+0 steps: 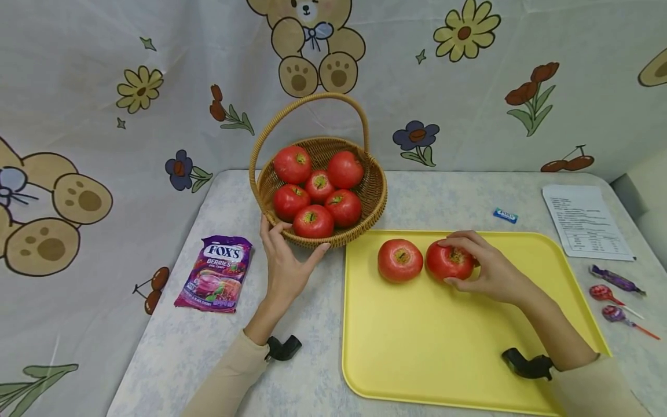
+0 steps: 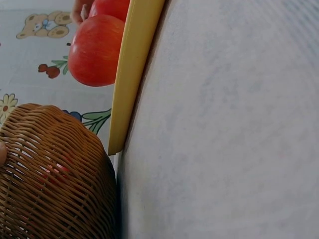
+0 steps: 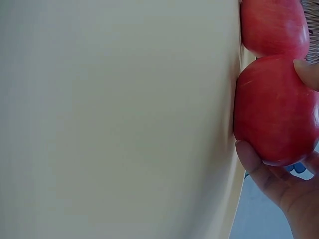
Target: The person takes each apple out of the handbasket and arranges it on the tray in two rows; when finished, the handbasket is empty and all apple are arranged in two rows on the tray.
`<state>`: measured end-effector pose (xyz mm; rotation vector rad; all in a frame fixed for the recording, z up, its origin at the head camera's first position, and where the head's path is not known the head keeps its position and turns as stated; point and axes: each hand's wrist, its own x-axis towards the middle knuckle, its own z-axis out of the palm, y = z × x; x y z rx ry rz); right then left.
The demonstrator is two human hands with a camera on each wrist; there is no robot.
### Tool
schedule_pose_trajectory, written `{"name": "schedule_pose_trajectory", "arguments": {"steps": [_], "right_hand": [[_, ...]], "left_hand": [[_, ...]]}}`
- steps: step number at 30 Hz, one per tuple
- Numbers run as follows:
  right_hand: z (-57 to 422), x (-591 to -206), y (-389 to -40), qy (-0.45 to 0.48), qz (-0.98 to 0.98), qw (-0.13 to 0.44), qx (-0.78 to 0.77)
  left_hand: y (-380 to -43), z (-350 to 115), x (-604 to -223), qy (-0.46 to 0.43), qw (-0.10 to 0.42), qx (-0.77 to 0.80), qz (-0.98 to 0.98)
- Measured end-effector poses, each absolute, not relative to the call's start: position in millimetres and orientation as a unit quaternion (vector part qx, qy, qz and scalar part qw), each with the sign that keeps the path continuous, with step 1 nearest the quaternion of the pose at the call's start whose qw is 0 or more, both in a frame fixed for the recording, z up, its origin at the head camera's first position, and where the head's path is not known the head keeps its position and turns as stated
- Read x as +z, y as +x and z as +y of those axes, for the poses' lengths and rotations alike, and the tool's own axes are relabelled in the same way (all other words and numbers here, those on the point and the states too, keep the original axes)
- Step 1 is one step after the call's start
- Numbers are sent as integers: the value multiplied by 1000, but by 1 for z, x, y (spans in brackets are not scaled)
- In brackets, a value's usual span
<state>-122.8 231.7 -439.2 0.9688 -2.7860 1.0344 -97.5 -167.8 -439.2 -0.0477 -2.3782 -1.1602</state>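
A wicker basket [image 1: 376, 200] with a tall arched handle holds several red apples [image 1: 311, 222]. My left hand [image 1: 286, 263] grips the basket's near left side, fingers at the rim and thumb on the front wall; in the left wrist view only a fingertip shows on the weave. On the yellow tray [image 1: 417, 347], my right hand [image 1: 487, 269] holds an apple [image 1: 449, 262] between thumb and fingers. In the right wrist view this apple [image 3: 276, 112] sits on the tray's surface. Another apple [image 1: 400, 260] stands just left of it on the tray.
A purple candy bag [image 1: 216, 273] lies left of the basket. Behind the tray is a small blue wrapped candy [image 1: 505, 215]. Right of the tray lie a printed sheet [image 1: 589, 222], a purple wrapped candy [image 1: 617, 280] and two lollipops [image 1: 604, 292]. A patterned cloth [image 1: 458, 104] hangs behind.
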Motion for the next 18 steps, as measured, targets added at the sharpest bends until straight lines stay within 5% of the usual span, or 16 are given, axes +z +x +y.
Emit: {"name": "schedule_pose_trajectory", "arguments": {"steps": [18], "right_hand": [[231,-434,-120,301,-903,-15,306]], "left_hand": [[-98,-167,-440,-14,243,-428,-870]]}}
